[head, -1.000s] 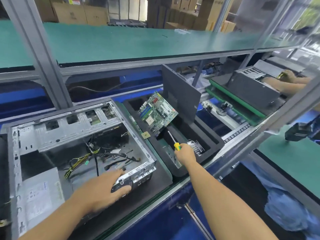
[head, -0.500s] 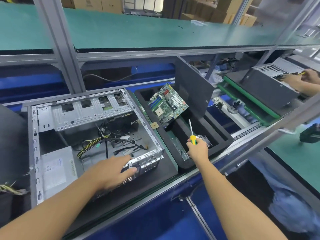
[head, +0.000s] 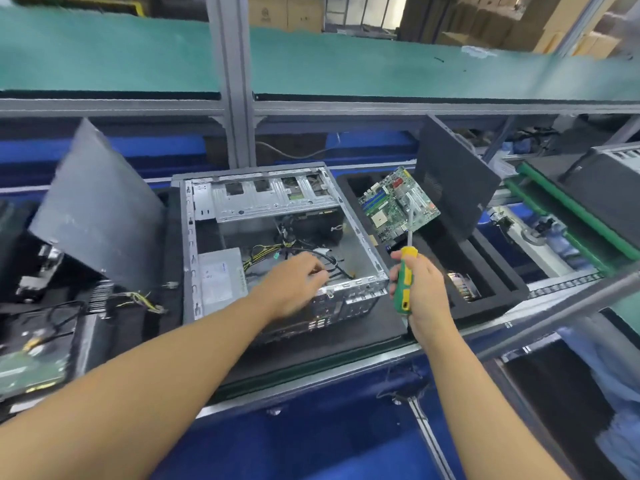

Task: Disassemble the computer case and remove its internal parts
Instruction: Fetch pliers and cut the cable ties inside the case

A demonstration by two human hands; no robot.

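Computer case (head: 270,202): lies on its side on a black mat (head: 381,323) on the line, open face up, directly ahead between the two hands.
Shell: the side cover is off; a dark panel (head: 453,178) stands on edge in the foam tray (head: 498,271) to the right (probably this case's own, though nothing proves it).
Motherboard (head: 398,206): out of the case, leaning tilted in the same tray, well clear of the chassis.
Tray, near end: a finned part (head: 462,285) sits in a pocket, too blurred to name with confidence.
Left inside: the power supply (head: 220,275) in the near left corner, a tangle of yellow and black cables (head: 266,252) across the floor, and the metal drive cage along the far wall.
Left hand (head: 294,285): reaches over the near wall with fingers curled down among the cables; whether it pinches one I cannot tell.
Right hand (head: 420,289): wrapped firmly round the green and yellow handle of a screwdriver (head: 403,282), held just beside the case's near right corner, shaft pointing up and away, tip touching nothing.
Progress: by my judgement past the halfway mark, since the cover and board are out.
Remaining: the cables need freeing, then the power supply has to be unscrewed and lifted, and the cage checked for drives.
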